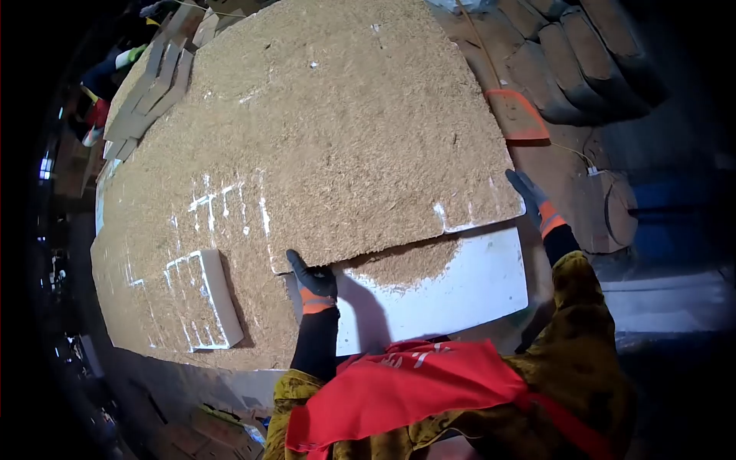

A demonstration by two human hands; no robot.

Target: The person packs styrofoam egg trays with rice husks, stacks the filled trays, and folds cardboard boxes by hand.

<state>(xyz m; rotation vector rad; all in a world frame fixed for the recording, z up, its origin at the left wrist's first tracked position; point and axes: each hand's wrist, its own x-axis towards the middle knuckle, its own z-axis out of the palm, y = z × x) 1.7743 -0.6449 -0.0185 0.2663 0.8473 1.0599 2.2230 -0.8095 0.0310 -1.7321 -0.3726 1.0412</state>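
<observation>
- The broadest thing is the shavings-covered bed [330, 100], spreading from the near left to the far side, with white lines showing through in places.
- At its near right lies a shavings-covered panel [399, 207], between the two hands; its near edge runs from one to the other, overhanging or bordering the board below (which of the two, I cannot tell).
- Nearer still is a white board [491, 295], mostly bare, with a patch of shavings along its far edge.
- Stacked, dusty bundles [579, 61] sit at the far right, well apart from the grip.
- Grey slabs [157, 84] lean together at the far left.
- A pale block [218, 299] rests on the bed at the near left, left of the left hand.
- An orange shovel head [519, 115] lies just beyond the right hand.
- The left hand [313, 280], gloved, touches the panel's near left corner, thumb pointing away; its finger closure is hidden.
- The right hand [530, 192], gloved too, lies along the panel's near right corner, fingers extended; I cannot tell whether any curl beneath.
</observation>
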